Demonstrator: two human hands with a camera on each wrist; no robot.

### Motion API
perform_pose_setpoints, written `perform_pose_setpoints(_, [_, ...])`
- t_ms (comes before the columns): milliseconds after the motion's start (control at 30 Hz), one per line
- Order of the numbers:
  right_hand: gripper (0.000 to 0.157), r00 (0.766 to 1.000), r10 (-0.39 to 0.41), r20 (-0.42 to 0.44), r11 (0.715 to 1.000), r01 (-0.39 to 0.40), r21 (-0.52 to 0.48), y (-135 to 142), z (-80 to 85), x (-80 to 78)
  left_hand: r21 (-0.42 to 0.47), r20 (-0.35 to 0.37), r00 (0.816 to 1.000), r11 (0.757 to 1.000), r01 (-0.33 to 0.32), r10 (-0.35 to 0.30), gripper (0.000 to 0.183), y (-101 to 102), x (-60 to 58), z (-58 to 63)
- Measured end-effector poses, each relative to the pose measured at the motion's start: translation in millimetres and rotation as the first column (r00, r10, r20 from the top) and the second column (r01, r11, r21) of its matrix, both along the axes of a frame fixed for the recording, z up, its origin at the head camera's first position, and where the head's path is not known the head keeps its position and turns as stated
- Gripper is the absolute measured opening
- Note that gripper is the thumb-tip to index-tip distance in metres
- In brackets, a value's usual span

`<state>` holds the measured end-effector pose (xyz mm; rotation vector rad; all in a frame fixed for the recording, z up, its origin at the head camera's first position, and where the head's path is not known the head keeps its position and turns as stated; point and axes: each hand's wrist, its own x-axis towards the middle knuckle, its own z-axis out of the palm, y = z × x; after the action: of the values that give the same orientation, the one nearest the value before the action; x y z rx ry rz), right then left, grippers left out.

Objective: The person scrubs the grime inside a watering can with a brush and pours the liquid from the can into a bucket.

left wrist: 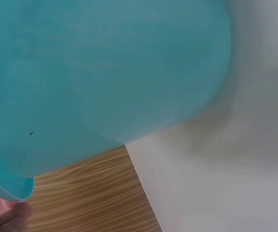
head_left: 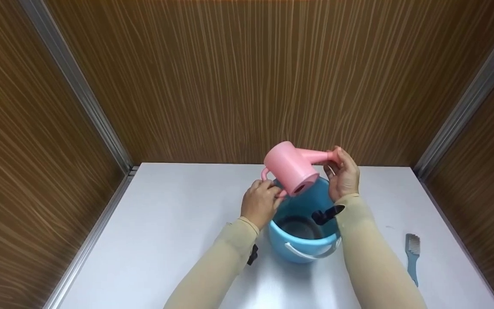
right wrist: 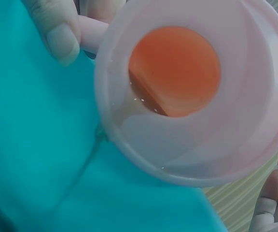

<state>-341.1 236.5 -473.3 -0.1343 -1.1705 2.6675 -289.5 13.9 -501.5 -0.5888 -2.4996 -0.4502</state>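
Observation:
A pink watering can [head_left: 292,167] is held tilted above a light blue bucket [head_left: 305,246], its round top opening turned down toward me. My left hand [head_left: 260,202] grips the can's handle at the bucket's left rim; a finger and thumb on the handle [right wrist: 91,34] show in the right wrist view. With its fingers around the spout's end [head_left: 333,156], my right hand [head_left: 344,178] supports the can from the right. Seen up close, the can's opening [right wrist: 175,72] has an orange-pink inside with small white glints. A thin dark streak runs from its rim across the blue.
A blue-grey brush [head_left: 413,257] with pale bristles lies on the white table [head_left: 178,231] at the right. The bucket's white handle [head_left: 302,253] hangs at its front. Wood-patterned panels [head_left: 238,81] enclose the table at the back and both sides.

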Motion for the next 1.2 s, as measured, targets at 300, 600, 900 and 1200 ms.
perform_pose_setpoints(300, [0.036, 0.999, -0.048, 0.000, 0.999, 0.048, 0.004, 16, 3.1, 6.0, -0.025, -0.013, 0.999, 0.999, 0.035, -0.036, 0.028, 15, -1.2, 3.7])
perform_pose_setpoints(600, [0.037, 0.999, -0.047, -0.011, 0.998, 0.047, -0.030, 3, 4.1, 2.0, -0.044, -0.011, 0.999, 0.998, 0.038, -0.038, 0.028, 3, -2.4, 7.7])
perform_pose_setpoints(900, [0.033, 1.000, 0.004, -0.016, 1.000, -0.004, -0.019, -18, 10.1, -5.1, -0.028, 0.019, 1.000, 0.999, -0.024, 0.025, 0.027, -14, 3.7, 10.8])
perform_pose_setpoints(1200, [0.037, 1.000, -0.020, -0.009, 1.000, 0.020, -0.004, -4, 10.1, 2.2, -0.042, 0.006, 1.000, 0.999, 0.000, 0.000, 0.029, -2, 5.1, 10.9])
